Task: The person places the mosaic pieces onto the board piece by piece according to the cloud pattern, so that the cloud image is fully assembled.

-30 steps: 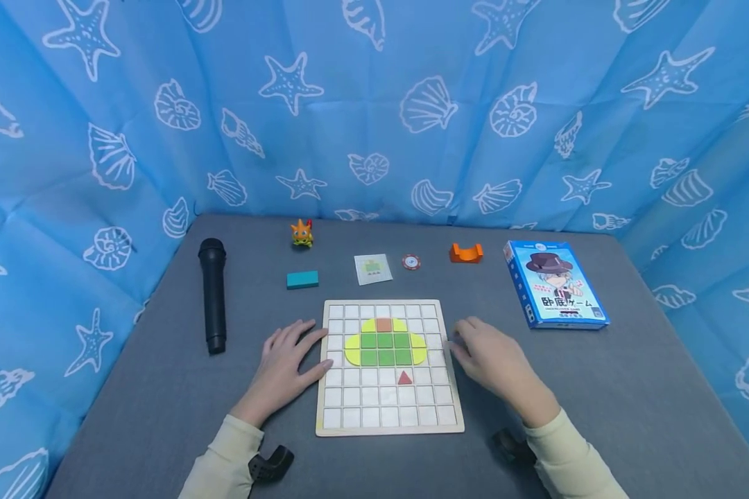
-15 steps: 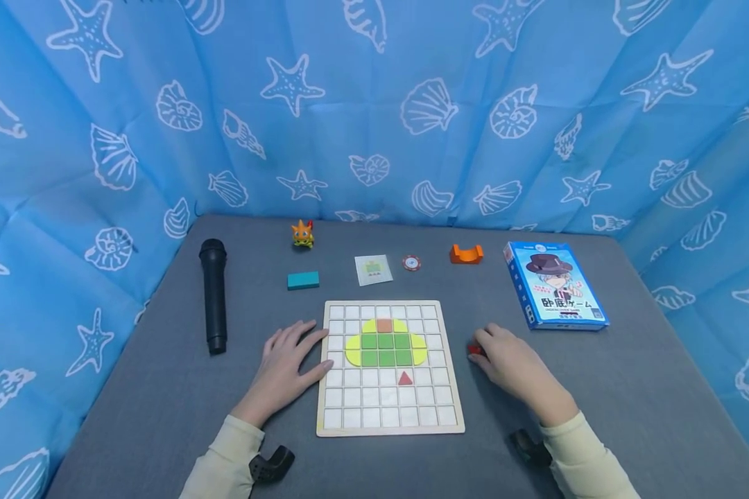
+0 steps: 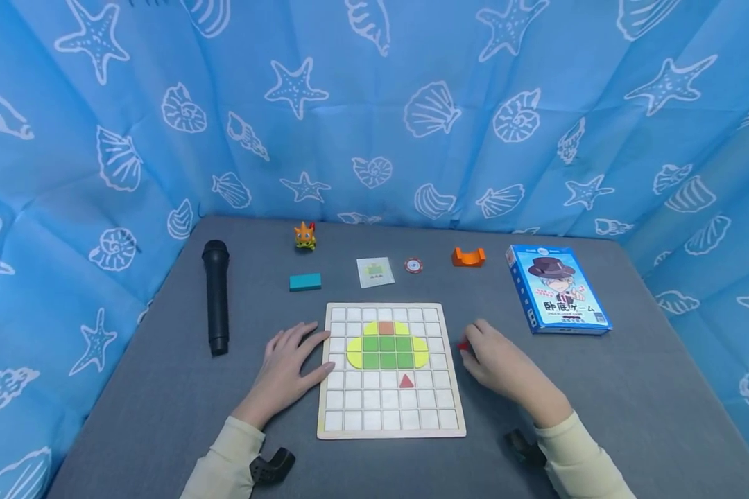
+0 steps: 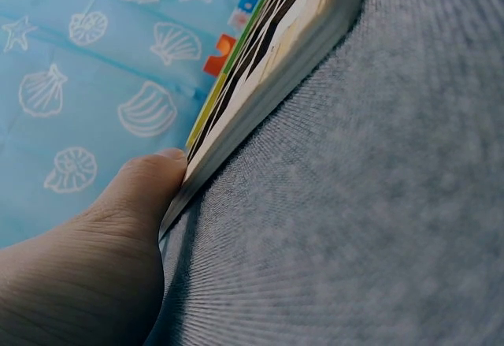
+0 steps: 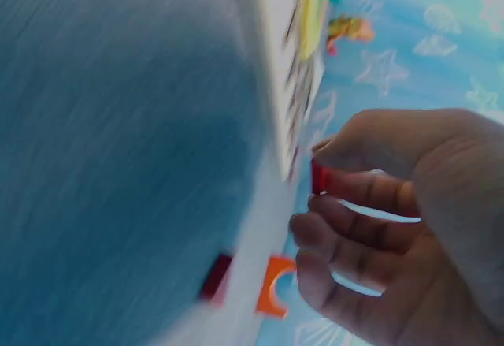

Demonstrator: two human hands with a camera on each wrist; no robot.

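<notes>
A white grid board (image 3: 354,419) with a pale wooden frame lies on the grey table. On it are green square tiles (image 3: 388,344), yellow rounded tiles (image 3: 354,353), a brownish-orange square tile (image 3: 385,328) and a red triangle tile (image 3: 406,381). My left hand (image 3: 287,371) rests against the board's left edge, fingers spread, with the thumb touching the rim in the left wrist view. Just right of the board, my right hand (image 3: 505,364) pinches a small red tile (image 5: 318,177) between thumb and index finger; its full shape is hidden.
Another dark red piece (image 5: 215,279) lies on the table near the right hand. Behind the board are a teal block (image 3: 305,282), a pattern card (image 3: 375,272), a poker chip (image 3: 414,265), an orange holder (image 3: 469,257) and a toy figure (image 3: 304,236). A microphone (image 3: 216,298) and game box (image 3: 560,290) flank them.
My right hand has moved right, away from the board's edge, then back left toward it. A red tile now shows in its fingers. The left hand stays at the board.
</notes>
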